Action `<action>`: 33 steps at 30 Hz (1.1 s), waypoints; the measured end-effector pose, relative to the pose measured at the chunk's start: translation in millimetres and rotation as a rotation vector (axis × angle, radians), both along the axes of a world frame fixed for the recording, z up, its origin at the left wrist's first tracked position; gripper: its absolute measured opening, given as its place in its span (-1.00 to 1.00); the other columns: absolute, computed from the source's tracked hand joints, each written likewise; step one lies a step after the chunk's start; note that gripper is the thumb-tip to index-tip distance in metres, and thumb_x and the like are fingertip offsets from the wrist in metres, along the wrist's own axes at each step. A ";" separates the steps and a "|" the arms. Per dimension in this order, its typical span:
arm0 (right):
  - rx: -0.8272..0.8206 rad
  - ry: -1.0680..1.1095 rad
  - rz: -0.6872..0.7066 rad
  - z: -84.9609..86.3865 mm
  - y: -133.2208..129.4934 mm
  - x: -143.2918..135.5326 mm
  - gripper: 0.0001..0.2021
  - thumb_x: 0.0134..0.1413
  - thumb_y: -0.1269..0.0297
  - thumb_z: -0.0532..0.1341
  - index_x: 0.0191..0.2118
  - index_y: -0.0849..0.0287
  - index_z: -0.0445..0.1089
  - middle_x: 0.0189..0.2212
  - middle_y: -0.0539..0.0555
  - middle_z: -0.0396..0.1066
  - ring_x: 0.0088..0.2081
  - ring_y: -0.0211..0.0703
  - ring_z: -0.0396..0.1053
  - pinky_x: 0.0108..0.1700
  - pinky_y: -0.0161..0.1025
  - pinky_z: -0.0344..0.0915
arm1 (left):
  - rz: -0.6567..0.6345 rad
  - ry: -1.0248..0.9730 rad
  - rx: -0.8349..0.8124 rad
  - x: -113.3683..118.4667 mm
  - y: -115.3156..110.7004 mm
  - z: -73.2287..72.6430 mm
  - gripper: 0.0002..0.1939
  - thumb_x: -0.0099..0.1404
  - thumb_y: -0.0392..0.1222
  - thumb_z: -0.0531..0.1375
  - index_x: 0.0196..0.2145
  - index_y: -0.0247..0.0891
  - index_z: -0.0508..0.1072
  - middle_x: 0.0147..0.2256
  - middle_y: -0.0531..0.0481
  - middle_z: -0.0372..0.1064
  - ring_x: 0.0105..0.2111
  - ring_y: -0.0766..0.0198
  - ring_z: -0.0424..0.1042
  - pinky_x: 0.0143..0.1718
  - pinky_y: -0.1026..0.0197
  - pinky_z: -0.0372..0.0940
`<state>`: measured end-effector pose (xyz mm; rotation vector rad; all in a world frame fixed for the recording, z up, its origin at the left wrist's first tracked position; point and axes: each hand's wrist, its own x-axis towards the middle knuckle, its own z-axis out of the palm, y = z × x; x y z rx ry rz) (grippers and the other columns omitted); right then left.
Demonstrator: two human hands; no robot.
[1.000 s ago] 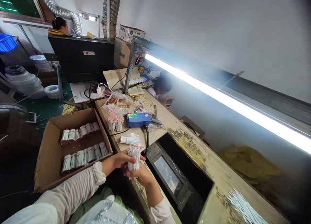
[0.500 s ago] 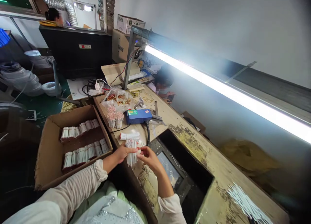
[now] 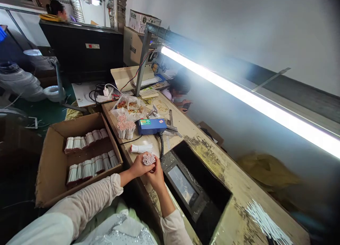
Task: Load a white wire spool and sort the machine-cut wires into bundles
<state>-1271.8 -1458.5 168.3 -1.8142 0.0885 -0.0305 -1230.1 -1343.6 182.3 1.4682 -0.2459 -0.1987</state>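
Note:
Both my left hand [image 3: 140, 166] and my right hand [image 3: 156, 172] are wrapped round a bundle of thin white sticks or tubes [image 3: 148, 159], its round end facing up towards me. Just beyond it a tied white bundle [image 3: 141, 148] lies on the wooden bench [image 3: 212, 156]. Several upright bundles with pinkish ends [image 3: 125, 127] stand farther back, beside a blue box [image 3: 152, 126]. To the left, a cardboard box [image 3: 44, 167] holds two rows of tied white bundles [image 3: 87, 168].
A recessed panel with a screen [image 3: 183, 184] is right of my hands. Loose white strands [image 3: 268, 222] lie at the lower right. A lit tube lamp [image 3: 239, 92] crosses above the bench. One person [image 3: 180, 87] is beyond the bench, another [image 3: 57, 11] at the upper left.
The bundle has tipped so its end faces up. My right hand has moved in from beside it and closed round it. The view has shifted slightly.

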 end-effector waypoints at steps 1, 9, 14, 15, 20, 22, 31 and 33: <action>-0.018 -0.021 0.000 -1.2 -0.1 -0.7 -0.26 -0.22 0.38 0.24 0.19 0.21 0.06 0.03 0.22 0.34 -0.04 -0.03 0.40 -0.06 -0.16 0.39 | 0.004 -0.044 0.031 -0.2 1.7 0.3 -0.75 -0.03 -0.30 0.33 -0.32 -0.30 0.45 -0.39 -0.02 0.44 -0.35 0.23 0.38 -0.27 0.23 0.29; -0.127 -0.112 0.011 -4.7 1.5 -5.6 -0.20 -0.26 0.46 0.20 0.23 0.23 0.04 0.07 0.25 0.32 0.07 0.04 0.33 0.04 -0.12 0.33 | -0.033 -0.202 0.111 -2.5 9.4 -2.7 -0.68 -0.02 -0.33 0.31 -0.25 -0.26 0.41 -0.32 -0.04 0.45 -0.29 0.17 0.41 -0.19 0.18 0.27; -0.214 -0.122 -0.003 -3.9 3.6 -8.8 -0.19 -0.24 0.47 0.19 0.25 0.22 0.02 0.14 0.25 0.25 0.13 0.05 0.29 0.16 -0.03 0.24 | -0.045 -0.221 0.092 -2.5 11.1 -10.8 -0.65 -0.05 -0.33 0.31 -0.23 -0.24 0.41 -0.28 -0.05 0.46 -0.25 0.14 0.43 -0.15 0.16 0.27; -0.234 -0.123 0.000 -3.8 4.1 -9.4 -0.17 -0.23 0.46 0.20 0.26 0.22 -0.01 0.16 0.25 0.23 0.15 0.06 0.27 0.18 -0.01 0.22 | -0.046 -0.225 0.085 -2.4 11.5 -11.6 -0.64 -0.05 -0.33 0.30 -0.23 -0.24 0.41 -0.28 -0.05 0.47 -0.25 0.13 0.43 -0.15 0.16 0.27; -0.362 -0.085 0.051 0.6 4.3 -12.7 -0.07 -0.20 0.41 0.25 0.34 0.21 -0.16 0.24 0.28 0.13 0.21 0.15 0.20 0.20 0.07 0.18 | -0.050 -0.199 0.074 -1.3 13.1 -12.6 -0.63 -0.09 -0.34 0.31 -0.24 -0.23 0.43 -0.30 -0.03 0.45 -0.28 0.16 0.41 -0.17 0.18 0.26; -0.407 -0.046 0.068 4.8 3.5 -14.2 -0.05 -0.20 0.41 0.24 0.35 0.20 -0.19 0.24 0.29 0.13 0.17 0.16 0.25 0.14 0.04 0.25 | -0.062 -0.199 0.068 -0.5 13.7 -14.2 -0.61 -0.10 -0.35 0.31 -0.24 -0.24 0.43 -0.30 -0.02 0.45 -0.29 0.15 0.40 -0.18 0.18 0.26; -0.631 -0.130 0.146 21.5 -0.2 -23.2 -0.11 -0.04 0.47 0.14 0.39 0.12 -0.29 -0.05 0.20 0.34 -0.29 -0.09 0.43 -0.24 -0.17 0.40 | -0.127 -0.205 -0.003 -0.2 14.4 -21.3 -0.68 -0.04 -0.35 0.30 -0.26 -0.26 0.44 -0.35 -0.03 0.44 -0.34 0.18 0.39 -0.24 0.17 0.28; -0.693 -0.154 0.179 21.9 -1.0 -23.9 -0.11 -0.03 0.49 0.14 0.39 0.08 -0.28 -0.07 0.18 0.33 -0.31 -0.11 0.41 -0.28 -0.18 0.39 | -0.117 -0.202 -0.002 -0.2 14.8 -20.9 -0.63 -0.06 -0.37 0.30 -0.23 -0.26 0.43 -0.32 -0.04 0.45 -0.31 0.16 0.40 -0.22 0.16 0.29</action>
